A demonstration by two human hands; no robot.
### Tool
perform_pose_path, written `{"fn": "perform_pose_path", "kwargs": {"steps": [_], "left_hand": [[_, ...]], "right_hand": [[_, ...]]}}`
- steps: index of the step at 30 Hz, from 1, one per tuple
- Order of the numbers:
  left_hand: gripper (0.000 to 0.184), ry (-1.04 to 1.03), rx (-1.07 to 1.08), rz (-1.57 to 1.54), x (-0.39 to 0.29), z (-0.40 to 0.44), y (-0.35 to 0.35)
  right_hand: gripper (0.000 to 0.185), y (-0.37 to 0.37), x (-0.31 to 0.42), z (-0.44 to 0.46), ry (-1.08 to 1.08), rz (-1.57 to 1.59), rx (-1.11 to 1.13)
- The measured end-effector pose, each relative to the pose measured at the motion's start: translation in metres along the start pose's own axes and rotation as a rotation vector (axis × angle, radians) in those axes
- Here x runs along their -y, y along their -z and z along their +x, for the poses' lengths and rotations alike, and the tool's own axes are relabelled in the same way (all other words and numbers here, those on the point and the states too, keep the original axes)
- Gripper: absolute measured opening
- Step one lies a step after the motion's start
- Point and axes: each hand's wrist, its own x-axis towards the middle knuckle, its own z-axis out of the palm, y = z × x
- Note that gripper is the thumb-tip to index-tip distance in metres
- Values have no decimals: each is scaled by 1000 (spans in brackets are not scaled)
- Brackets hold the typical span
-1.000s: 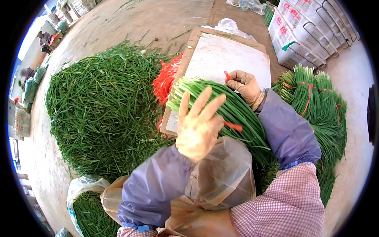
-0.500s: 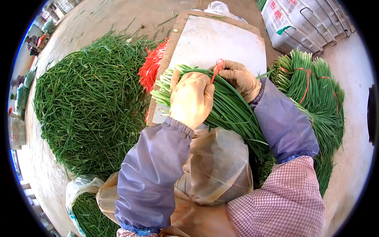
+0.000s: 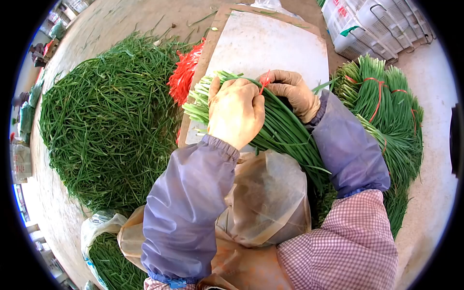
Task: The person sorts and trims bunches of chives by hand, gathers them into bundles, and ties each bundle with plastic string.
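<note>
A bunch of green garlic chives (image 3: 289,134) lies across the front of a white-topped board (image 3: 268,43), its pale cut ends toward the left. My gloved left hand (image 3: 235,113) is wrapped over the bunch near those ends. A thin red tie (image 3: 264,82) goes round the chives just right of that hand. My gloved right hand (image 3: 294,94) pinches at the tie on the far side of the bunch; its fingertips are partly hidden. The bunch's leafy end hangs down toward my right sleeve.
A large heap of loose chives (image 3: 108,125) covers the floor at left. Red ties (image 3: 184,72) hang at the board's left edge. Tied bunches (image 3: 386,111) are stacked at right, below white plastic crates (image 3: 362,29). A plastic bag of chives (image 3: 113,263) stands at lower left.
The red loop that stood up above the bunch has become a small knot with short loose ends. My right hand has shifted slightly, and my left hand keeps its hold.
</note>
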Motion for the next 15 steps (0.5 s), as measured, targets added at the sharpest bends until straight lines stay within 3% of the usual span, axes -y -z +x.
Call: {"fn": "perform_pose_path", "kwargs": {"steps": [2, 5, 9, 13, 14, 15], "left_hand": [[12, 5, -15, -8, 1, -2, -1], [12, 13, -31, -4, 1, -3, -4], [11, 11, -62, 14, -3, -3, -6], [12, 19, -62, 116, -10, -5, -6], [13, 16, -50, 116, -12, -7, -3], [13, 13, -39, 117, -13, -7, 0]], "right_hand": [[15, -2, -1, -4, 77, -220, 14], [16, -10, 3, -16, 101, -231, -44], [15, -20, 8, -25, 45, 73, -79], [19, -31, 4, -21, 101, -158, -148], [11, -30, 5, -21, 105, -229, -142], [9, -27, 5, -20, 289, -494, -138]]}}
